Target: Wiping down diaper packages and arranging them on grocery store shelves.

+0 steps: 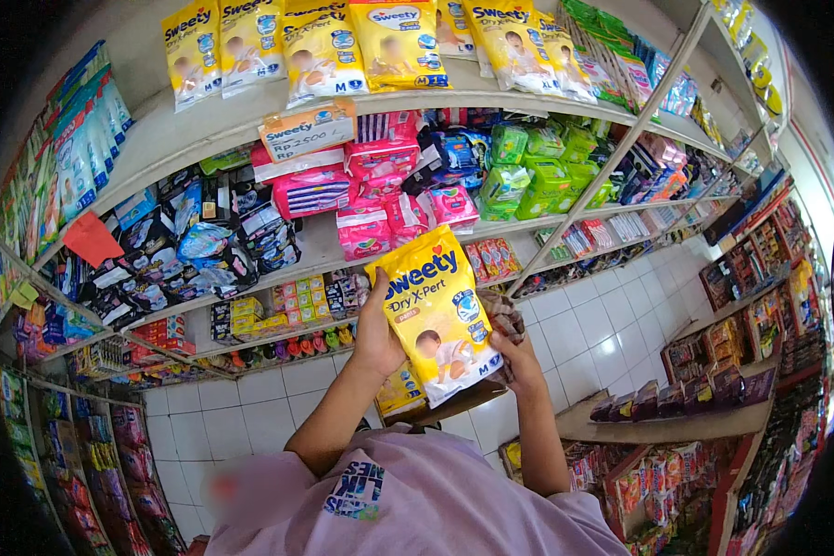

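Observation:
A yellow and white Sweety diaper pack [434, 313] is held upright in front of my chest. My left hand [379, 337] grips its left edge, the thumb lying along the front. On the lower right edge, my right hand [518, 358] pinches the pack and also has a crumpled brown checked cloth [504, 316] against it. Below the held pack, part of another yellow pack [399, 389] shows beside the brown edge of what looks like a cardboard box [459, 406]; the held pack hides most of this.
More yellow diaper packs [323, 52] stand along the upper shelf [215, 128]. An orange price card [308, 131] hangs from its edge. Pink packs [313, 191], green packs [545, 187] and dark packs [160, 264] fill the shelf below. A slanting metal post [608, 156] rises at right, above white floor tiles [570, 320].

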{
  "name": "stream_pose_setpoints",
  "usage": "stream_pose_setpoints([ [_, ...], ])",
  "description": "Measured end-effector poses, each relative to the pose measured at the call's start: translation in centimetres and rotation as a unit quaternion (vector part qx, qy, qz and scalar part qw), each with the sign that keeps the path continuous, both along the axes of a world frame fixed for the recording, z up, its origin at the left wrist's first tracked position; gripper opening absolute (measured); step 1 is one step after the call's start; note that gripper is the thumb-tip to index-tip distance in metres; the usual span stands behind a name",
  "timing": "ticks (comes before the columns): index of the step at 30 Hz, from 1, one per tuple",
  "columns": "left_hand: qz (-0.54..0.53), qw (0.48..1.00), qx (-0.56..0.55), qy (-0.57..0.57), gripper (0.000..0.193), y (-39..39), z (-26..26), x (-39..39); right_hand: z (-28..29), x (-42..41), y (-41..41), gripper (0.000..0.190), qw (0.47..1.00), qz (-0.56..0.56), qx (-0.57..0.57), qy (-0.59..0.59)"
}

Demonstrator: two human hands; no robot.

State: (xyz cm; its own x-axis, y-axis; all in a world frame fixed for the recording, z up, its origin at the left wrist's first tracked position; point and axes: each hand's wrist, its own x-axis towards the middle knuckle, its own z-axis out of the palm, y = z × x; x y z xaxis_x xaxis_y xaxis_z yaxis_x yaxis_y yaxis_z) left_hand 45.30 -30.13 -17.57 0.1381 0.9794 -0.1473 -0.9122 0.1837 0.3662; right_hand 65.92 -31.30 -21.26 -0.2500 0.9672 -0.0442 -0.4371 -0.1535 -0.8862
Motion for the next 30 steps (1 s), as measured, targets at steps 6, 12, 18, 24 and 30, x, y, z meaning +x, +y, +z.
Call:
stream_pose_setpoints([
  [6,-0.058,0.983,0.075,0.16,0.043,-2.1,-3.8,1.9,0.7,-0.5,0.0,0.044,0.997,-0.071,-0.023,-0.008],
  [12,-0.044,0.995,-0.007,0.086,0.023,-1.7,-3.9,2.5,1.6,-0.7,-1.0,0.031,0.975,-0.211,-0.035,-0.051],
  [18,-0.066,0.98,0.045,0.18,0.031,-2.4,-4.6,3.1,4.2,-3.7,-2.5,0.059,0.766,-0.228,0.415,-0.435],
  [24,-0.065,0.996,0.002,0.055,0.041,-1.8,-5.1,3.1,3.8,-6.4,-3.4,0.063,0.757,-0.197,0.384,-0.49],
  [30,-0.12,0.989,0.026,0.082,0.041,-1.8,-5.1,2.2,-0.1,-5.4,-4.7,0.055,0.816,-0.236,0.335,-0.408],
])
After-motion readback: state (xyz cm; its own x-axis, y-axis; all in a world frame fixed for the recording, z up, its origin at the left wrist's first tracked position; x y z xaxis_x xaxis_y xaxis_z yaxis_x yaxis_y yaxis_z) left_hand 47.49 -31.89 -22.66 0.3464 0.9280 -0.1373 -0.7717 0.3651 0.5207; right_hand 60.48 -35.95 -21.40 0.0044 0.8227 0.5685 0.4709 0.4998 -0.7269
